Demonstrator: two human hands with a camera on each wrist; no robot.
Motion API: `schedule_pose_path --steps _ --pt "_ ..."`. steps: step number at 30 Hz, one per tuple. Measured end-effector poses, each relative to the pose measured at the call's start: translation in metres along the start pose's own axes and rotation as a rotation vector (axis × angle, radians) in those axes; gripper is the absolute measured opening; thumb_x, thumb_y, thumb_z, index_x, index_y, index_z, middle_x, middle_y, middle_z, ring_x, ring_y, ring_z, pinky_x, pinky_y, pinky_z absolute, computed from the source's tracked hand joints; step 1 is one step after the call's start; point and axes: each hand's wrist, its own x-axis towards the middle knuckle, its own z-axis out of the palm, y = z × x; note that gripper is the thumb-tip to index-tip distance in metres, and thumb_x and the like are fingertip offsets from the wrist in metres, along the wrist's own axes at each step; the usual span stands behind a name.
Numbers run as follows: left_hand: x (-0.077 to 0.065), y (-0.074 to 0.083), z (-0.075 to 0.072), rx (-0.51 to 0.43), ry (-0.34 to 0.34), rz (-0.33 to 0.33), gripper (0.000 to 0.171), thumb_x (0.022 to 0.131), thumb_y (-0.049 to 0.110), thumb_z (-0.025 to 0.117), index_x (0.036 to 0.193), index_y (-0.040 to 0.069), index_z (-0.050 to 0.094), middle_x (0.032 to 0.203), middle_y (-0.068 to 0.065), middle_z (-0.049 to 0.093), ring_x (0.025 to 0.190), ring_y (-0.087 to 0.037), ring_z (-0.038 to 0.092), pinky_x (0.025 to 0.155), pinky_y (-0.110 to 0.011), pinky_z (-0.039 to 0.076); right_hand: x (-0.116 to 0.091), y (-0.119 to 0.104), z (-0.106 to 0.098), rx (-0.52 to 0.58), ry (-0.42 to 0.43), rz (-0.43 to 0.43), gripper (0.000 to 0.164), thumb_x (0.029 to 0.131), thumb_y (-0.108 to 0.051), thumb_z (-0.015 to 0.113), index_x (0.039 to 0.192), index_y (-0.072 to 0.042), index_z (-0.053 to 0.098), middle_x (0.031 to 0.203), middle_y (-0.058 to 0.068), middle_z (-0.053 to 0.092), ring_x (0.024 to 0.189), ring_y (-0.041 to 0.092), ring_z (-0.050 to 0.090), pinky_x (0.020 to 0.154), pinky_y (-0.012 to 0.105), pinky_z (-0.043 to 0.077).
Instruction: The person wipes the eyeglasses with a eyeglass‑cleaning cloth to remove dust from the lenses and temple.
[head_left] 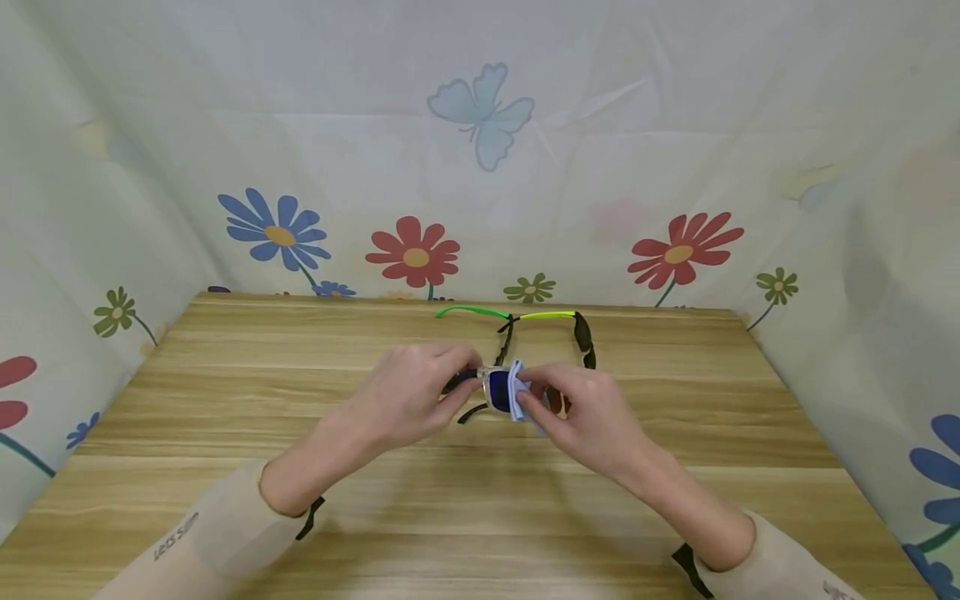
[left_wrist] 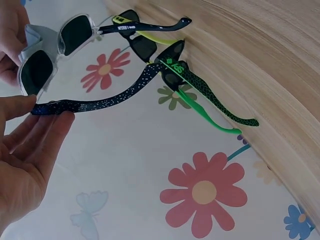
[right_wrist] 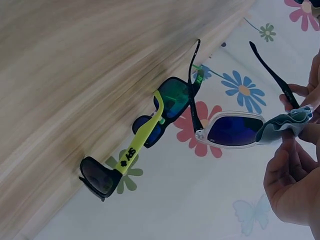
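Observation:
Clear-framed sunglasses [head_left: 498,390] with dark blue lenses and speckled dark arms are held up above the table, between both hands. My left hand [head_left: 408,387] pinches one arm near its hinge; in the left wrist view that speckled arm [left_wrist: 110,103] stretches out past the fingers. A folded light blue cloth [head_left: 517,392] lies over one end of the front, against a lens. Thumb and fingers of my right hand [head_left: 588,408] pinch this cloth around the lens edge. The other lens [right_wrist: 235,131] is uncovered in the right wrist view.
Beyond the hands, on the wooden table [head_left: 300,350], lie sunglasses with a green arm [head_left: 472,309] and sunglasses with a yellow arm [head_left: 551,315]. A flower-printed curtain [head_left: 555,200] stands at the table's back and sides.

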Motion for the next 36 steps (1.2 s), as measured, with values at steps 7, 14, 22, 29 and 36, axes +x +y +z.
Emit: schedule_pose_path --steps 7,14,22,29,36 --pt "0.000 0.001 0.003 -0.015 0.011 0.019 0.014 0.089 0.019 0.070 0.100 0.010 0.066 0.088 0.005 0.067 0.067 -0.002 0.059 0.059 -0.017 0.048 0.006 -0.008 0.002 0.040 0.012 -0.035 0.017 0.085 -0.013 0.074 0.099 -0.006 0.069 0.079 -0.008 0.062 0.061 0.001 0.050 0.050 0.023 0.046" --pt "0.000 0.001 0.003 -0.021 0.023 0.025 0.013 0.088 0.017 0.070 0.099 0.011 0.066 0.086 0.006 0.066 0.064 -0.002 0.056 0.056 -0.017 0.046 0.010 -0.013 0.004 0.048 0.003 -0.045 0.017 0.085 -0.012 0.074 0.100 -0.006 0.068 0.079 -0.008 0.061 0.059 0.001 0.048 0.051 0.018 0.044" --pt "-0.002 -0.001 0.004 -0.013 0.013 0.014 0.013 0.089 0.019 0.070 0.099 0.011 0.067 0.085 0.006 0.065 0.064 -0.001 0.056 0.058 -0.016 0.047 0.012 -0.009 0.005 0.023 0.007 -0.070 0.017 0.085 -0.012 0.073 0.101 -0.006 0.069 0.081 -0.006 0.063 0.062 0.003 0.051 0.052 0.019 0.045" --pt "-0.002 -0.003 0.005 -0.004 0.021 0.013 0.012 0.088 0.016 0.070 0.098 0.011 0.066 0.086 0.006 0.066 0.063 -0.001 0.056 0.057 -0.016 0.047 0.010 -0.001 0.003 0.022 -0.007 -0.053 0.017 0.086 -0.011 0.073 0.102 -0.006 0.069 0.081 -0.006 0.063 0.063 0.001 0.051 0.053 0.018 0.045" --pt "-0.003 -0.003 0.004 -0.001 0.022 0.004 0.012 0.089 0.018 0.069 0.099 0.011 0.066 0.086 0.006 0.066 0.066 -0.001 0.059 0.060 -0.017 0.049 0.007 0.007 0.003 -0.012 -0.024 -0.021 0.017 0.085 -0.012 0.074 0.100 -0.007 0.070 0.079 -0.007 0.061 0.061 0.005 0.051 0.051 0.019 0.044"
